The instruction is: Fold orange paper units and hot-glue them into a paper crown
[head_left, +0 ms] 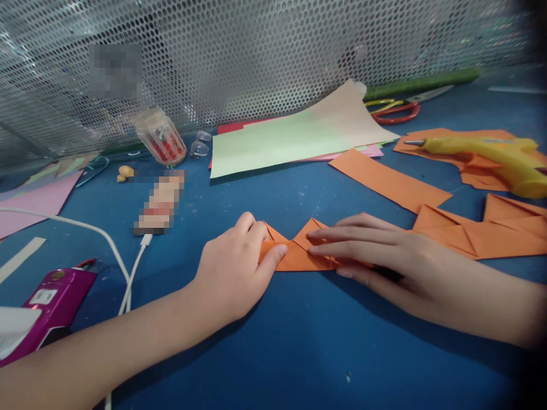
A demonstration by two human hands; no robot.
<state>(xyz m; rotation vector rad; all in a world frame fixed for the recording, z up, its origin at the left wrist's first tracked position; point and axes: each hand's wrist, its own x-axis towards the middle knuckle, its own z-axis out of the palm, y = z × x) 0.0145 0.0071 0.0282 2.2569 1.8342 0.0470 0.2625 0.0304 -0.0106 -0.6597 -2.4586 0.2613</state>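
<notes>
A folded orange paper strip (299,262) with pointed peaks lies on the blue table. My left hand (235,267) is closed on its left end, the thumb pressing the front and the fingers curled behind. My right hand (401,262) rests over the strip, fingers stretched out flat across the paper. More orange paper with folded triangles (482,233) shows to the right of that hand; whether it joins the held piece is hidden under the hand. Behind it lies a flat orange paper strip (388,179).
A yellow glue gun (478,148) sits on orange paper at right. Scissors (397,111) and stacked coloured sheets (273,142) lie by the mesh wall (239,51). A jar with red contents (164,139), white cable (115,250) and purple power strip (64,296) are at left.
</notes>
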